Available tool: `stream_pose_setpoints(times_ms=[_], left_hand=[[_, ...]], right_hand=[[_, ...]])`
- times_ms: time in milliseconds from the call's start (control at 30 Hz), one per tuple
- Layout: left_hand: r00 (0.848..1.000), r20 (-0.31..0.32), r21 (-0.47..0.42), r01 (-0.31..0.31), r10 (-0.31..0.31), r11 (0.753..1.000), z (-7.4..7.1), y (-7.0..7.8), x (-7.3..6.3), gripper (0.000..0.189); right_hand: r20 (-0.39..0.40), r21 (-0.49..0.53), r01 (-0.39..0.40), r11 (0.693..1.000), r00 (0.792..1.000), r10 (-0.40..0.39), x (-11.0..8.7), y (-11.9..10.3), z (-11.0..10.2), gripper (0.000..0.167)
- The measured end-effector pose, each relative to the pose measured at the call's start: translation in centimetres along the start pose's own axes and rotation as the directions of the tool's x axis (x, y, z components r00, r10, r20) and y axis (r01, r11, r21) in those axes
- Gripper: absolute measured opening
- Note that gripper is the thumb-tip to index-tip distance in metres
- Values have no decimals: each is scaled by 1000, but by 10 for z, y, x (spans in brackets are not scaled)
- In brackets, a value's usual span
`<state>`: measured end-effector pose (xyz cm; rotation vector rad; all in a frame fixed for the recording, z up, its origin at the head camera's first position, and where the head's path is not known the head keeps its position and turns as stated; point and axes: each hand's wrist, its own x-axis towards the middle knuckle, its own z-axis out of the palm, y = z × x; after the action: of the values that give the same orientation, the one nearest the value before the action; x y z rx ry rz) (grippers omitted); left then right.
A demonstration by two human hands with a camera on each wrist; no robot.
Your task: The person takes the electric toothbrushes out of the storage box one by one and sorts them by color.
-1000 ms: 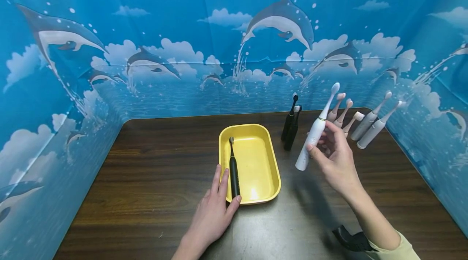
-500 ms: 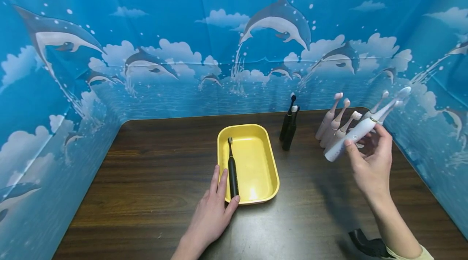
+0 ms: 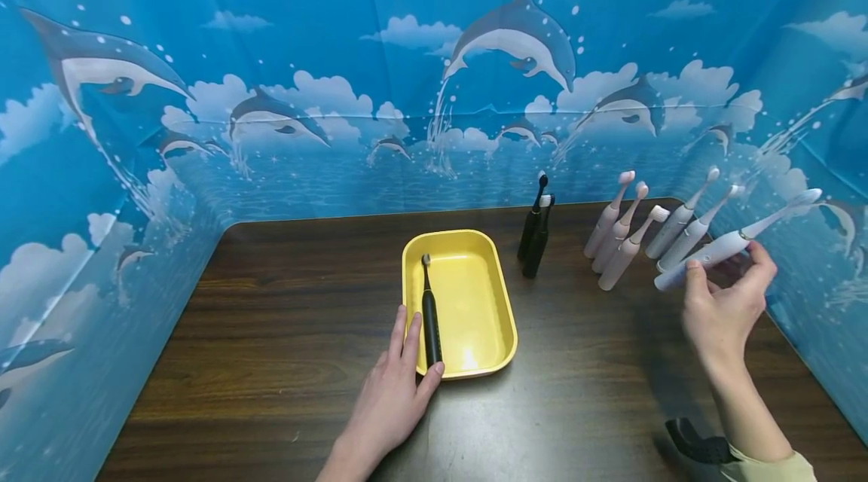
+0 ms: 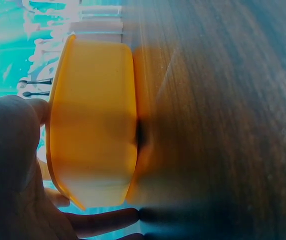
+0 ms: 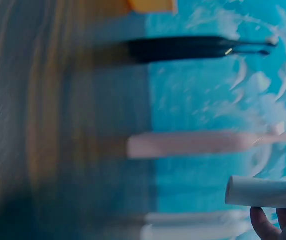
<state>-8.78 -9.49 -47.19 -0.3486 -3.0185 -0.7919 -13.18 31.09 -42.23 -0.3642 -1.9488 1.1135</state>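
My right hand [image 3: 728, 309] pinches a white electric toothbrush [image 3: 722, 250] by its handle, tilted with its head up to the right. In the right wrist view, the bottom end of this toothbrush [image 5: 262, 192] shows above the table. Just behind it stand two grey electric toothbrushes [image 3: 678, 241]. At the near left corner of a yellow tray [image 3: 505, 301], my left hand [image 3: 389, 399] rests with fairly straight fingers along the rim. A black electric toothbrush [image 3: 431, 324] lies inside along the tray's left side. In the left wrist view, the tray's outer wall [image 4: 93, 115] fills the middle.
Two black electric toothbrushes [image 3: 536, 241] stand right of the tray. Several pink electric toothbrushes [image 3: 617, 260] stand in a row between those and the grey ones. A blue dolphin-print curtain [image 3: 434, 128] borders the brown wooden table [image 3: 271, 331] at the back and sides.
My right hand has carried the white toothbrush rightward, past the pink toothbrushes to the front of the grey ones, tilting it further over. The left hand has stayed at the tray.
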Motion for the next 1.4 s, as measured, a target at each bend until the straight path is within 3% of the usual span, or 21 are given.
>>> stream_pose_setpoints(times_ms=[300, 633, 833, 1400], left_hand=[[1000, 10, -3, 0, 0, 1000, 1, -1, 0, 76], [1000, 5, -18, -1, 2, 1000, 0, -1, 1, 76], [1000, 3, -18, -2, 2, 1000, 0, -2, 1, 76], [1000, 4, -8, -8, 8, 1000, -1, -2, 1, 76]], right_hand=[[-34, -109, -75, 991, 997, 72, 9, 50, 14, 53], [-36, -173, -107, 979, 994, 103, 19, 77, 24, 48], [-23, -194, -151, 969, 989, 149, 22, 85, 27, 47], [27, -220, -163, 962, 985, 173, 25, 84, 31, 53]])
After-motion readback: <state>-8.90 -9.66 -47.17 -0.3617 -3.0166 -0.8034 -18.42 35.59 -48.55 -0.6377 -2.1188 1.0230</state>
